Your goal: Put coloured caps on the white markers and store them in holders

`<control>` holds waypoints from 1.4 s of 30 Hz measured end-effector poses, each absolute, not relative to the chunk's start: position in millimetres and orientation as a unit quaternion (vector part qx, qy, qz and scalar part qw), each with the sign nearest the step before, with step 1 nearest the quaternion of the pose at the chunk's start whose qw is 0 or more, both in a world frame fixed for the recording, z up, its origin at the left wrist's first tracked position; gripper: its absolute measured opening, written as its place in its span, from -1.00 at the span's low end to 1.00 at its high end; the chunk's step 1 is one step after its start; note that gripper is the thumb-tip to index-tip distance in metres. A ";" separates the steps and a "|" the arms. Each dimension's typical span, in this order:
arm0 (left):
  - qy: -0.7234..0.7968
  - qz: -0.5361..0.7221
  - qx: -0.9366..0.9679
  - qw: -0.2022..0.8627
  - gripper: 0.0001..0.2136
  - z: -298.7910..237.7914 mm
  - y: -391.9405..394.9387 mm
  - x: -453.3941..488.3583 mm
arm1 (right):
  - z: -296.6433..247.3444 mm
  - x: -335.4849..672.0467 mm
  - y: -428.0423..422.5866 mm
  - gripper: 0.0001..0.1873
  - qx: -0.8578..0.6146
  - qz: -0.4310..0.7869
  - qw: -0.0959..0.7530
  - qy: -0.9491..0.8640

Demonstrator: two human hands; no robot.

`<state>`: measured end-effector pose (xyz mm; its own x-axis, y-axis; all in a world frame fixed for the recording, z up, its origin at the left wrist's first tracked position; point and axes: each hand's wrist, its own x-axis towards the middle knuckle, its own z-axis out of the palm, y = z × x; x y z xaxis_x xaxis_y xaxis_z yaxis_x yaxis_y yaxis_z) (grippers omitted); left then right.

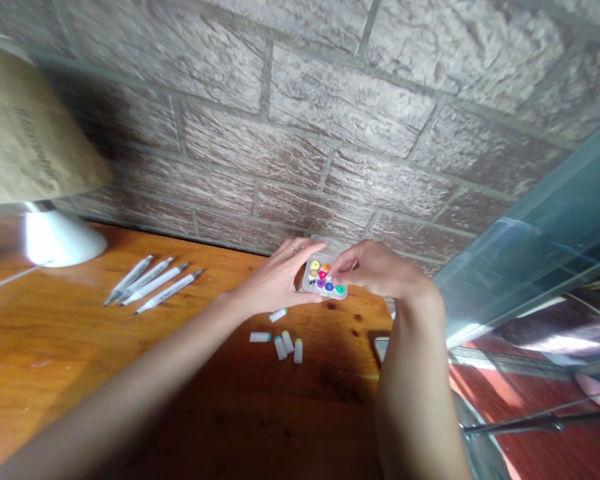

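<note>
My left hand [280, 277] is wrapped round the left side of a clear plastic marker case [324, 279] that stands at the back of the wooden desk, next to the brick wall. Several markers stand in it, their coloured ends up. My right hand [375, 267] reaches in from the right, fingers pinched on the end of one marker in the case. Several white marker caps [286, 340] lie loose on the desk just in front of my hands. Several uncapped white markers [153, 283] lie side by side to the left.
A white lamp base [60, 240] with a beige shade [25, 133] stands at the far left. The wooden desk [180, 393] ends at the right by a glass pane [540, 247]. A pale flat object [381, 347] is partly hidden by my right forearm.
</note>
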<state>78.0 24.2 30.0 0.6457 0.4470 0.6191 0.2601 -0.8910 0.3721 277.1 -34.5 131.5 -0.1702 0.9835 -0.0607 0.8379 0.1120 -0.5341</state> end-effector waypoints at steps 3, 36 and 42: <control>0.182 0.375 0.901 0.121 -0.33 27.9 31.7 87.8 | 131.3 281.7 -33.9 -0.85 -0.615 0.242 0.158 -0.733; 0.207 0.367 0.897 0.132 -0.53 36.7 35.9 85.9 | 133.6 272.3 -34.5 -0.81 -0.607 0.162 0.119 -0.769; 0.212 0.371 0.894 0.136 -0.52 36.4 35.9 85.8 | 136.8 283.0 -40.6 -0.77 -0.558 0.180 0.170 -0.792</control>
<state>85.8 35.9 36.4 0.6355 0.4797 0.6050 0.2776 -0.8732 0.4007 283.0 -40.6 136.8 -0.3199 0.9450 0.0680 0.8228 0.3127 -0.4746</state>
